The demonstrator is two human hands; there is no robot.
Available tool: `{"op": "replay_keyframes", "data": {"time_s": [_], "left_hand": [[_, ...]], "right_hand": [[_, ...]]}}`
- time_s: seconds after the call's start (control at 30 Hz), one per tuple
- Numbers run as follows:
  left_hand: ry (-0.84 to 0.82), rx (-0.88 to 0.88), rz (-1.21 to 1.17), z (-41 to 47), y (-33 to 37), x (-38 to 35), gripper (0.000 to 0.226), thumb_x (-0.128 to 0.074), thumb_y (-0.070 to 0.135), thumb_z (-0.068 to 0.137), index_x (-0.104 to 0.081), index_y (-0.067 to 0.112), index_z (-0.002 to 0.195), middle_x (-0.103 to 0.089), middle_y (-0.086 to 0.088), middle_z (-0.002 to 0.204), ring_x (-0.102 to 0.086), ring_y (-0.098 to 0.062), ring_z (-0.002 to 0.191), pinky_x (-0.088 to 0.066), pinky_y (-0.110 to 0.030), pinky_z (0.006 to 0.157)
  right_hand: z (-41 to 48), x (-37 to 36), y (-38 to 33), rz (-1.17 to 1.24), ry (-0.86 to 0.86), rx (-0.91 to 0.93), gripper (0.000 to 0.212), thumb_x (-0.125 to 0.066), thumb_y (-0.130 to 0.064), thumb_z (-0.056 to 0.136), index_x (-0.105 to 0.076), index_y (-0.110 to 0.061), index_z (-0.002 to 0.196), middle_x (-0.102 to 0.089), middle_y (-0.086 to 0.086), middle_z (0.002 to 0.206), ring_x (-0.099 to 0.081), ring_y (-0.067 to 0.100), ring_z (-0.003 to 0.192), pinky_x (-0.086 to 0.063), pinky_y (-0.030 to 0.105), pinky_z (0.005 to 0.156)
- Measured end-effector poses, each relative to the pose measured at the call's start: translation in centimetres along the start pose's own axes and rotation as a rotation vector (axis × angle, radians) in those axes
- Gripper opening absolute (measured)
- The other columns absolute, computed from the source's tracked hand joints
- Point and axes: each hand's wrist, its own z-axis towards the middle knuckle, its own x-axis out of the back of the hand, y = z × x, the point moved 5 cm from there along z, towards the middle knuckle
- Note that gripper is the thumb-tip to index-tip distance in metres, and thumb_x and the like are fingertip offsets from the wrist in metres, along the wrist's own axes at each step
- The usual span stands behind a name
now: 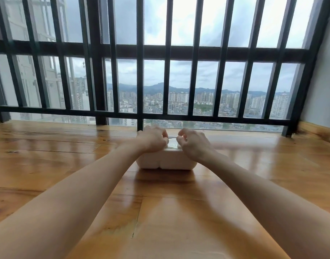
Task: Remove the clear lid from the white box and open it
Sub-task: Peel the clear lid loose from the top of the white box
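Note:
A white box (166, 161) with two rounded compartments on its near side sits on the wooden table, close to the window. A clear lid (172, 143) covers its top; only a strip of it shows between my hands. My left hand (153, 140) rests on the left part of the lid with fingers curled down onto it. My right hand (193, 143) lies over the right part, fingers curled the same way. Whether the fingertips grip the lid's edge is hidden.
The glossy wooden table (67, 156) stretches wide to both sides and toward me. Black metal window bars (140, 86) stand right behind the box. A grey wall (321, 81) closes the right side.

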Motion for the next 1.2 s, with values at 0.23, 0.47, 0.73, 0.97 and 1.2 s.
{"op": "replay_keyframes", "data": {"time_s": [0.23,0.47,0.73,0.97,1.2], "left_hand": [[-0.05,0.086,0.038,1.4,-0.3,-0.8,0.04,-0.041,0.039,0.089,-0.058,0.024,0.122,-0.042,-0.008,0.146,-0.027,-0.031,0.14,-0.024,-0.051,0.106],[-0.063,0.119,0.055,1.9,-0.4,-1.2,0.046,-0.035,0.04,0.09,-0.054,0.02,0.127,-0.036,-0.007,0.15,-0.027,-0.031,0.14,-0.021,-0.053,0.108],[-0.12,0.159,0.012,1.9,-0.3,-1.2,0.051,-0.032,0.025,0.088,-0.045,0.013,0.136,-0.036,-0.009,0.153,-0.028,-0.032,0.141,-0.014,-0.056,0.112],[-0.159,0.142,-0.058,1.9,-0.1,-0.9,0.051,-0.035,0.038,0.097,-0.046,0.01,0.139,-0.044,-0.013,0.148,-0.042,-0.032,0.134,-0.03,-0.047,0.111],[-0.153,0.136,-0.111,1.5,0.1,-0.6,0.05,-0.034,0.035,0.099,-0.044,0.006,0.139,-0.046,-0.016,0.146,-0.045,-0.031,0.131,-0.035,-0.039,0.103]], "right_hand": [[-0.1,-0.8,0.2,-0.047,0.023,-0.005,0.038,-0.041,-0.04,0.095,-0.056,-0.016,0.12,-0.06,0.013,0.126,-0.055,0.032,0.114,-0.038,0.039,0.082],[-0.2,-0.9,0.4,-0.057,0.027,-0.02,0.038,-0.038,-0.041,0.095,-0.055,-0.015,0.118,-0.06,0.013,0.125,-0.055,0.032,0.111,-0.034,0.036,0.078],[-0.5,-0.9,0.5,-0.001,0.042,-0.058,0.045,-0.044,-0.042,0.093,-0.047,-0.014,0.128,-0.056,0.015,0.129,-0.048,0.034,0.12,-0.038,0.04,0.088],[-0.9,-0.8,0.6,0.001,0.051,-0.086,0.048,-0.041,-0.047,0.094,-0.041,-0.015,0.13,-0.05,0.022,0.129,-0.041,0.038,0.123,-0.035,0.044,0.092],[-1.1,-0.6,0.7,0.028,0.111,-0.088,0.06,-0.046,-0.06,0.088,-0.039,-0.016,0.129,-0.055,0.022,0.12,-0.047,0.039,0.114,-0.037,0.044,0.086]]}}
